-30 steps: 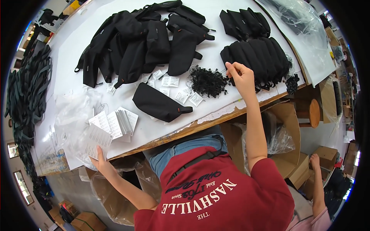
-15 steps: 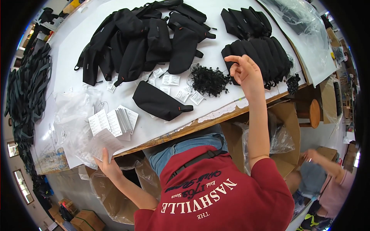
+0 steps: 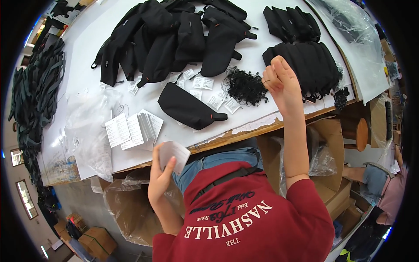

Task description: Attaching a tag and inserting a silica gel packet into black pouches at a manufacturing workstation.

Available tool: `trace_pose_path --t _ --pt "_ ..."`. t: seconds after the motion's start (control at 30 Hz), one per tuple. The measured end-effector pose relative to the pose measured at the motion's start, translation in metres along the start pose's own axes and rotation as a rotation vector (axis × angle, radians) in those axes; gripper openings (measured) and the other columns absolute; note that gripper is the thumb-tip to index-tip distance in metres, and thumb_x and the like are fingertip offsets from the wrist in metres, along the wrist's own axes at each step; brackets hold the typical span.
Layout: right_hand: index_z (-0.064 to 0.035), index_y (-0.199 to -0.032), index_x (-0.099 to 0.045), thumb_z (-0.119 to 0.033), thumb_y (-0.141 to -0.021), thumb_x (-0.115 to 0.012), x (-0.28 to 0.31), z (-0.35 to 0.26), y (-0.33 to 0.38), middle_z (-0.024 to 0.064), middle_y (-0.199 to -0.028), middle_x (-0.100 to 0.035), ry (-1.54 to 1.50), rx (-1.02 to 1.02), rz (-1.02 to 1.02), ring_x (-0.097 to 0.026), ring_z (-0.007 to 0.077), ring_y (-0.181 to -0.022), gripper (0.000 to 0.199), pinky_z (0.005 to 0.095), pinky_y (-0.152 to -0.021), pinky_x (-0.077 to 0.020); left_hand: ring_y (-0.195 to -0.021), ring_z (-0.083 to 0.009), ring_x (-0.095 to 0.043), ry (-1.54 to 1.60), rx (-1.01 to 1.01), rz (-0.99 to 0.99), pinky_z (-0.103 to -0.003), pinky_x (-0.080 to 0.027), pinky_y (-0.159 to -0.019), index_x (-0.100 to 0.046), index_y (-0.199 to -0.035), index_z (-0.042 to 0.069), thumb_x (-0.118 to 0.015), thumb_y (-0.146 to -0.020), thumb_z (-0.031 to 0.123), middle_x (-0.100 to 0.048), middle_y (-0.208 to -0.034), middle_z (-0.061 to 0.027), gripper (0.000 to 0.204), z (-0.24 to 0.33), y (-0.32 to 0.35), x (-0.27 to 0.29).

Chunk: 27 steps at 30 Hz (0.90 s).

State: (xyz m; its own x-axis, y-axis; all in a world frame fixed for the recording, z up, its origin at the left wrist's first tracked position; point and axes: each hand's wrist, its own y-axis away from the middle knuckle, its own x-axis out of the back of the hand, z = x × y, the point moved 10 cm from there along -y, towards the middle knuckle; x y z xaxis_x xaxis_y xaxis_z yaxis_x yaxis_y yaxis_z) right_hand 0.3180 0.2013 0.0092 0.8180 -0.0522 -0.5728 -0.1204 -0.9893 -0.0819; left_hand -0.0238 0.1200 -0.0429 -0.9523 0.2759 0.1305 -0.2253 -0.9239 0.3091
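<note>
My left hand (image 3: 162, 172) holds a white printed card (image 3: 173, 156) between thumb and fingers, just off the table's front edge. My right hand (image 3: 283, 83) is raised over the right side of the table, its fingers pinched together. A thin dark strand shows at those fingers, like the black tag strings (image 3: 245, 86) heaped just left of it. Between the two hands lies a black waist bag (image 3: 187, 106) with a small orange tab at one end. A fanned stack of white cards (image 3: 126, 130) rests on the table beyond my left hand.
Many black bags (image 3: 152, 41) pile up at the back; more stand in rows (image 3: 301, 65) at the right. Small white packets (image 3: 204, 83) lie mid-table. Clear plastic (image 3: 89, 135) covers the left front, dark straps (image 3: 37, 83) hang far left, and an open carton (image 3: 329, 131) sits below the edge.
My left hand has brought the card right, away from the stack and in toward my body. My right hand has gone from loosely spread fingers to a closed pinch near the strings.
</note>
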Motion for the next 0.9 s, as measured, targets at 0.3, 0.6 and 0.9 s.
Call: trace_pose_path --t 0.3,0.6,0.9 --pt "-0.0045 -0.074 -0.057 -0.013 -0.085 -0.068 -0.013 0.009 0.024 -0.0040 -0.061 -0.049 0.374 -0.031 -0.001 -0.038 0.0027 -0.056 0.018 0.0194 -0.052 -0.0287 -0.106 -0.0159 -0.048 -0.049 -0.044 -0.180 -0.028 -0.037 -0.094 -0.039 -0.128 0.006 -0.078 -0.075 0.020 -0.053 -0.114 -0.0095 0.067 0.010 -0.006 -0.045" --pt "0.0014 -0.068 -0.057 -0.017 -0.091 -0.062 -0.056 0.123 0.092 -0.0018 -0.058 -0.050 0.697 -0.492 -0.311 -0.039 0.0036 -0.055 0.030 0.0233 -0.049 -0.0309 -0.100 -0.0165 -0.053 0.082 0.004 -0.206 -0.029 -0.040 -0.089 -0.032 -0.125 0.011 -0.073 -0.079 0.013 -0.058 -0.108 -0.0117 0.062 0.012 -0.007 -0.079" --pt "-0.0013 -0.084 -0.053 -0.016 -0.098 -0.049 -0.071 0.119 0.094 -0.0018 -0.065 -0.047 0.601 -0.334 -0.308 -0.040 0.0058 -0.059 0.021 0.0229 -0.053 -0.0333 -0.076 -0.0065 -0.048 0.243 -0.042 0.088 -0.022 -0.041 -0.066 -0.056 -0.102 0.000 -0.063 -0.089 0.009 -0.053 -0.088 -0.0005 0.018 -0.005 -0.013 -0.060"
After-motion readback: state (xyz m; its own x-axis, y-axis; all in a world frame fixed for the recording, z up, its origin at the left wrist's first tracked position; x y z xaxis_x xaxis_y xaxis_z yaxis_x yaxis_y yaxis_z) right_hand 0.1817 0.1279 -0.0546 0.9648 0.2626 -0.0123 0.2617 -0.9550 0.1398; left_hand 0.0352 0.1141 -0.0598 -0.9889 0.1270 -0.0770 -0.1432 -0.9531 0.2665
